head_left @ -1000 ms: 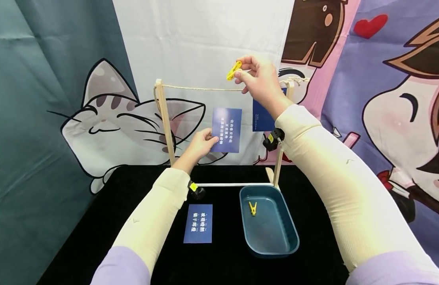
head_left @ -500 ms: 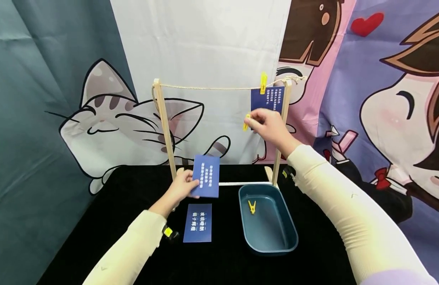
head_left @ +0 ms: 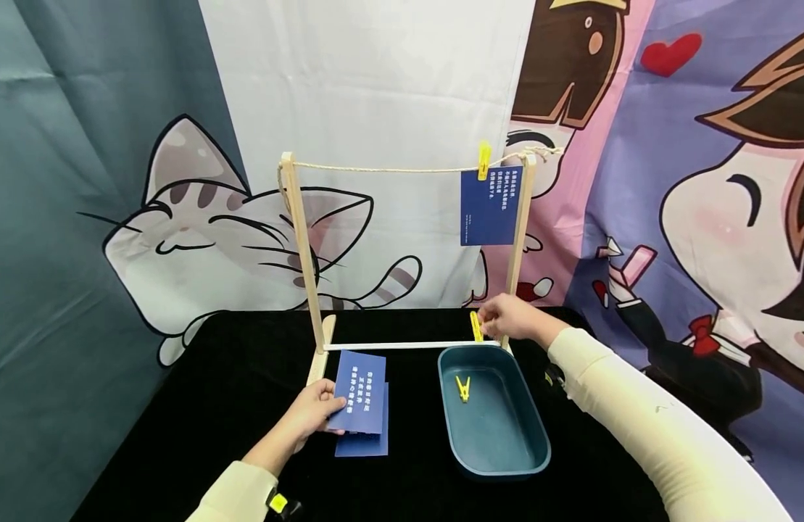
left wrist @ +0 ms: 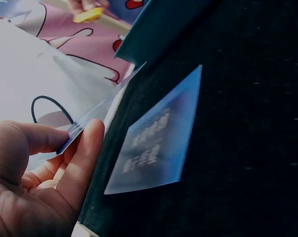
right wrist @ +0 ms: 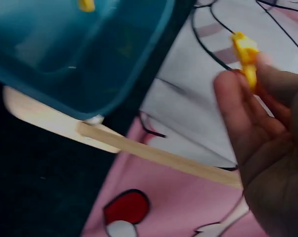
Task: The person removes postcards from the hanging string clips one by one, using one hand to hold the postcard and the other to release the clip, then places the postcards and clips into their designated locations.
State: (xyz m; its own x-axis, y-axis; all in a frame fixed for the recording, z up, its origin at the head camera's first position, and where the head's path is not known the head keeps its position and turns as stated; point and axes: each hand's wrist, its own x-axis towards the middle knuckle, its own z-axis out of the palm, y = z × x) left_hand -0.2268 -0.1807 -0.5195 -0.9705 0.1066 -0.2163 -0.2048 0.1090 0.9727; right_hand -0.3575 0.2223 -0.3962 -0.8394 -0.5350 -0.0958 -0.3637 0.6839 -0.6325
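My left hand (head_left: pixel 315 407) pinches a blue card (head_left: pixel 362 388) with white writing by its left edge, thumb on top. The card overlaps a second blue card (head_left: pixel 380 446) lying on the black cloth; the left wrist view shows a gap between the held card (left wrist: pixel 106 101) and the lying card (left wrist: pixel 156 138). A yellow clothespin (head_left: pixel 476 327) is pinched between thumb and fingers of my right hand (head_left: pixel 511 317), just above the far rim of the teal basin (head_left: pixel 532 406). Another yellow clothespin (head_left: pixel 463 389) lies in the basin.
A wooden frame with a left post (head_left: pixel 305 254) and right post (head_left: pixel 519 239) carries a string (head_left: pixel 375 170). From its right end hangs a blue card (head_left: pixel 486 214), held by a yellow clothespin (head_left: pixel 483 161). A white bar (head_left: pixel 408 346) joins the posts low down. Printed cloth (head_left: pixel 375 87) hangs behind.
My left hand has lowered its card down and left from the frame to over the lying card. My right hand has come down from the string to the basin's far rim, clothespin still pinched.
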